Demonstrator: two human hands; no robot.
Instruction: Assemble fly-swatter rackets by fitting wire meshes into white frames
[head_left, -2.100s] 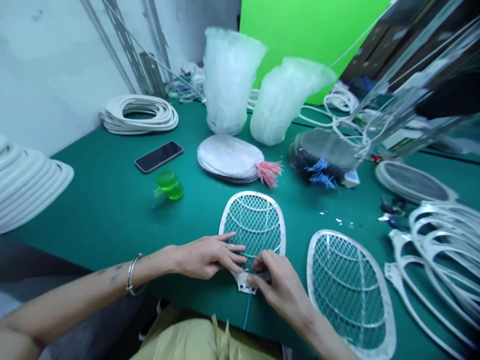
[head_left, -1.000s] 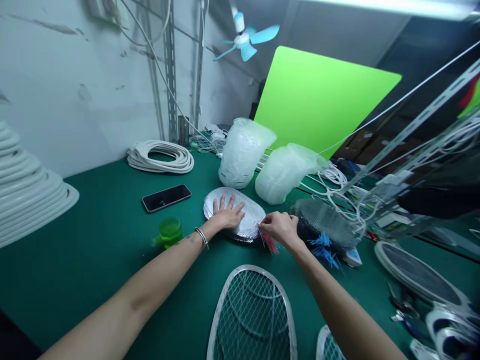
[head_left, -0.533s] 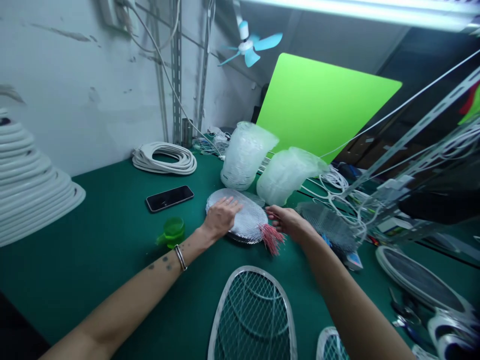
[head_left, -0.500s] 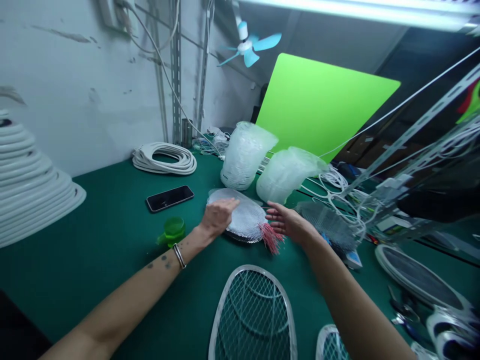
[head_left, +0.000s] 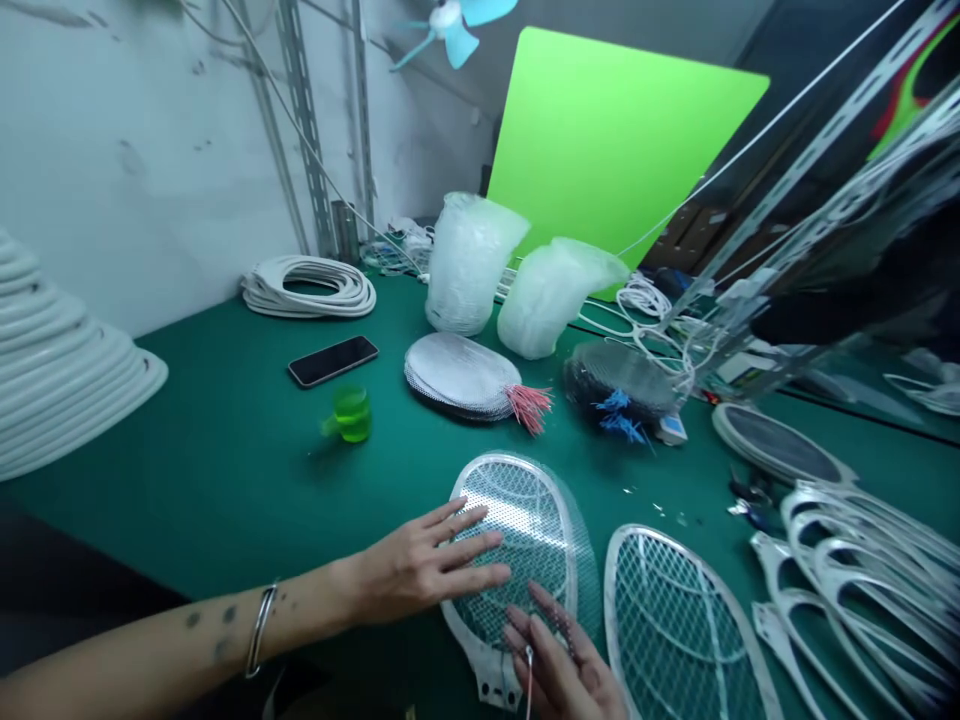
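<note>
A bug-zapper racket frame (head_left: 486, 640) with a white rim and wide mesh lies in front of me. Over it is a thin oval metal mesh sheet (head_left: 589, 545), shifted a little to the right of the rim. My left hand (head_left: 420, 570) is spread flat over the left side of this sheet, fingers apart. At the sheet's lower end, my right hand (head_left: 566, 665) has its fingers curled around the edge by a thin pinkish wire (head_left: 529, 685). Further back sits a stack of similar mesh sheets (head_left: 461, 370) with red wire ends (head_left: 531, 405).
A second racket frame (head_left: 690, 610) lies to the right, beside stacked white frames (head_left: 862, 570). Another mesh stack (head_left: 622, 375) has blue wires (head_left: 619, 415). A green cup (head_left: 351, 415), a phone (head_left: 334, 360) and plastic-wrapped bundles (head_left: 474, 265) stand around; white rings (head_left: 67, 370) pile up at left.
Both hands have come back toward me from the red-wired stack. A mesh sheet now lies over the near racket frame. My view has tilted down and shifted right.
</note>
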